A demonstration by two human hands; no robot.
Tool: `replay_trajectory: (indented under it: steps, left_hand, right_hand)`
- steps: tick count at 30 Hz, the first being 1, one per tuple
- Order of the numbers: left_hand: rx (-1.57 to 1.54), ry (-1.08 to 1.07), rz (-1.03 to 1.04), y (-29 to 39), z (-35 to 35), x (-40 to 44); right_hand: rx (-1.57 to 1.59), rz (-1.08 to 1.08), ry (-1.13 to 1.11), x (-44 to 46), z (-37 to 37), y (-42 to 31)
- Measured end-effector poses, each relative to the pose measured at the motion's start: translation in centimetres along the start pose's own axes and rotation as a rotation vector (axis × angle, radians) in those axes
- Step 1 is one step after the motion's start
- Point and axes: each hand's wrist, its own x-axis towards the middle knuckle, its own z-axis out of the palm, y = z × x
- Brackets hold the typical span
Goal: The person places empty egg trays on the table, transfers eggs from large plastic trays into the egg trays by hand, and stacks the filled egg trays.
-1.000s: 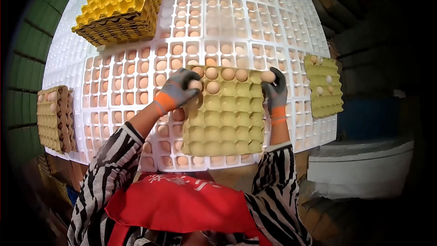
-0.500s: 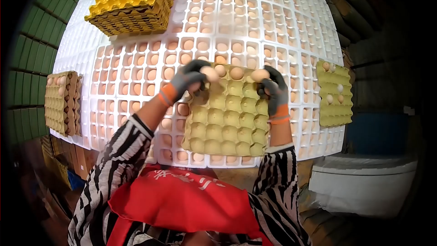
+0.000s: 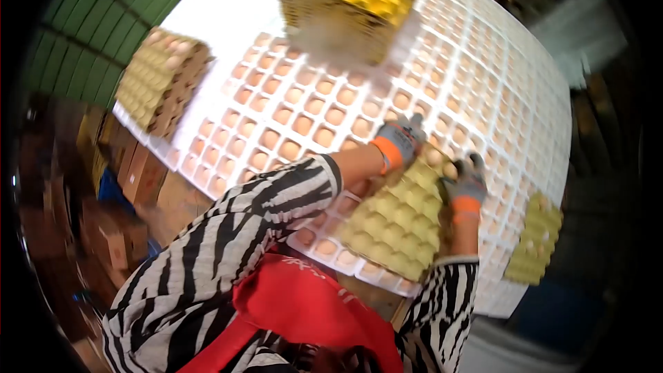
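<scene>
Both hands wear grey gloves with orange cuffs and are smeared by motion. My left hand (image 3: 402, 139) is at the far left corner of a yellow-green egg tray (image 3: 400, 220), over the white egg trays. What its fingers hold, if anything, is unclear. At the far right corner is my right hand (image 3: 468, 181), its fingertips beside an egg (image 3: 450, 170); whether it grips that egg cannot be made out. Another egg (image 3: 434, 157) sits at the tray's far end between the hands. The cups nearer my body hold no eggs.
White trays (image 3: 314, 106) full of eggs cover the table. A tall stack of yellow trays (image 3: 352, 0) stands at the far side. Stacked egg trays (image 3: 152, 83) lie at the left, another green tray (image 3: 535, 238) at the right. Cardboard boxes (image 3: 141, 176) are beyond the left edge.
The view has turned, so the table appears rotated and the hands sit farther right. Eggs earlier plain in both hands are now hard to make out. Fewer eggs show in the green tray.
</scene>
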Motion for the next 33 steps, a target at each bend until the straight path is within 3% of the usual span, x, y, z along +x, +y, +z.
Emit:
replay_trajectory:
  steps: [2,3,5,6,7,8,12,14,16,18,20,24,28,29,30,31,33]
  left_hand:
    - [-0.448,0.151,-0.067,-2.2,-2.9,-3.0]
    - [-0.600,0.187,-0.117,-3.9,-4.5,-4.8]
    - [-0.628,0.352,-0.187,-8.2,-5.5,-8.9]
    - [-0.557,0.454,-0.223,-10.5,-6.0,-11.4]
    - [-0.587,0.390,-0.318,-13.3,-7.1,-14.1]
    - [-0.619,0.324,-0.407,-16.4,-8.1,-16.9]
    - [-0.369,0.591,-0.589,-26.9,-6.7,-26.4]
    - [-0.362,0.506,-0.704,-30.1,-8.3,-29.3]
    - [-0.159,0.347,-0.711,-32.0,-9.3,-30.7]
    - [-0.065,0.100,-0.780,-32.3,-10.4,-31.1]
    - [-0.174,0.187,-0.730,-32.4,-9.8,-32.0]
    - [-0.121,0.369,-0.671,-35.1,-6.6,-32.7]
    - [-0.004,0.450,-0.581,-37.9,-5.5,-30.9]
    - [-0.137,0.275,-0.618,-38.2,-5.6,-30.1]
    - [-0.118,0.253,-0.635,-38.5,-5.5,-29.5]
    - [-0.079,0.206,-0.652,-38.3,-6.3,-29.1]
    - [-0.115,0.177,-0.689,-37.8,-7.5,-28.9]
  right_hand:
    - [0.296,-0.087,0.252,-0.4,3.1,4.0]
    - [0.775,0.210,0.101,-1.3,1.9,3.4]
    - [1.387,0.479,-0.020,-2.7,0.1,1.2]
    - [1.537,0.436,0.039,-3.1,0.0,-0.2]
    - [1.369,0.350,0.075,-3.4,-0.9,-3.8]
    - [1.369,0.342,-0.079,-2.8,-0.6,-5.2]
    - [1.268,0.199,-0.263,-0.7,1.1,-20.4]
    - [1.064,-0.252,-0.232,1.4,4.1,-27.0]
    - [0.969,-0.466,-0.234,2.4,6.0,-33.4]
    - [0.859,-0.500,-0.237,2.8,5.7,-40.0]
    - [0.749,-0.584,-0.102,3.7,6.1,-45.2]
    - [0.644,-0.482,-0.193,6.3,6.3,-54.4]
    - [0.300,-0.488,-0.097,8.6,11.3,-59.8]
    - [0.268,-0.476,-0.129,9.2,11.8,-60.5]
    - [0.233,-0.464,-0.161,9.8,12.2,-61.1]
    - [0.332,-0.488,-0.126,10.1,12.2,-60.8]
    - [0.774,-0.336,-0.203,12.4,14.1,-60.1]
